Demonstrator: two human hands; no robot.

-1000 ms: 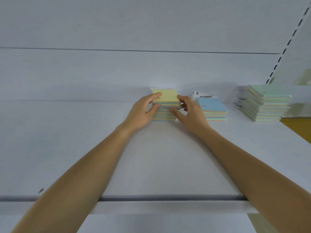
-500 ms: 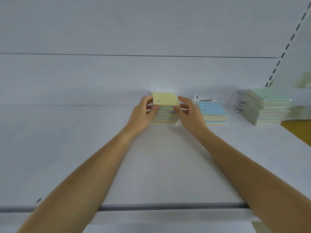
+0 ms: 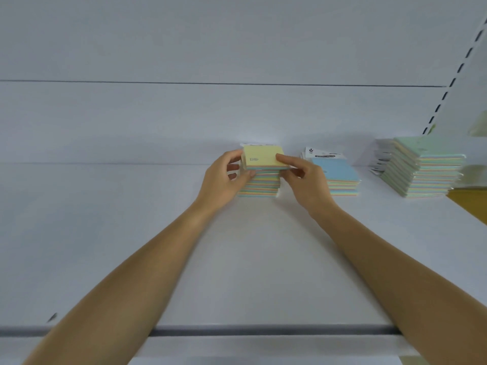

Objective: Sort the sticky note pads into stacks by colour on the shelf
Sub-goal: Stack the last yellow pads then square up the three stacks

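Three stacks of sticky note pads stand along the back of the white shelf (image 3: 131, 233). The yellow-topped stack (image 3: 259, 184) is in the middle. Its top yellow pad (image 3: 259, 159) is pinched between my left hand (image 3: 224, 183) at its left edge and my right hand (image 3: 303, 180) at its right edge, and sits a little askew over the pads below. To the right lies a lower blue-topped stack (image 3: 337, 177). Further right leans a taller green-topped stack (image 3: 424, 172).
A black-and-white printed package (image 3: 320, 154) lies behind the blue-topped stack. The shelf's back wall rises just behind the stacks, with a slotted upright (image 3: 448, 88) at the right. A yellow-brown surface (image 3: 471, 201) shows beyond the shelf's right end. The shelf's front edge (image 3: 263, 331) runs below my forearms.
Both hands have slid up the sides of the yellow-topped stack and closed on its top yellow pad, which now sits slightly raised and askew. The other stacks have not moved.
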